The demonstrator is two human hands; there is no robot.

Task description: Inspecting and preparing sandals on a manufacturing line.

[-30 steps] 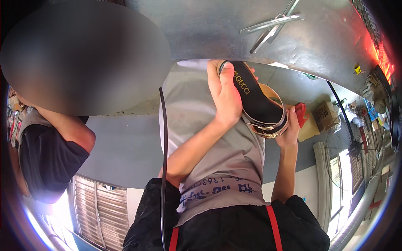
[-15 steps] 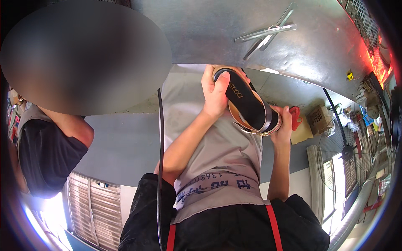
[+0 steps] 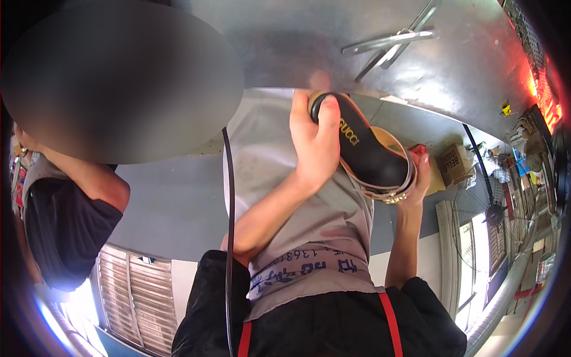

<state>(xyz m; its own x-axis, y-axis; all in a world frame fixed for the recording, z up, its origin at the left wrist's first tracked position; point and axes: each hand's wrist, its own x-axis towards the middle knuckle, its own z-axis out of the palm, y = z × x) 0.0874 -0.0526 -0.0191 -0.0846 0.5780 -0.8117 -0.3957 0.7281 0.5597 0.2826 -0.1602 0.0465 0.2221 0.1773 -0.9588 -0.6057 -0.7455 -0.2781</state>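
Note:
A slide sandal (image 3: 372,156) with a black insole and gold lettering is held above my apron, just in front of the metal table's edge. My left hand (image 3: 315,140) is closed round its narrower, upper end, with the thumb pressed on the insole. At the lower end, beside a band with metallic trim, my right hand (image 3: 420,181) grips the sandal from the outer side. Most of the right-hand fingers are hidden behind it. The insole faces up toward me and the sandal tilts down to the right.
On the metal table (image 3: 279,41), thin metal strips (image 3: 389,43) lie crossed. A red glow (image 3: 544,98) shows at the far right. Below stand a cardboard box (image 3: 453,163) and a wire fan (image 3: 493,211). Another person's arm (image 3: 89,178) is at the left. A black cable (image 3: 230,238) hangs nearby.
The sandal has tipped and shifted slightly right, so more of its insole and band opening shows. Both hands moved with it and keep their hold.

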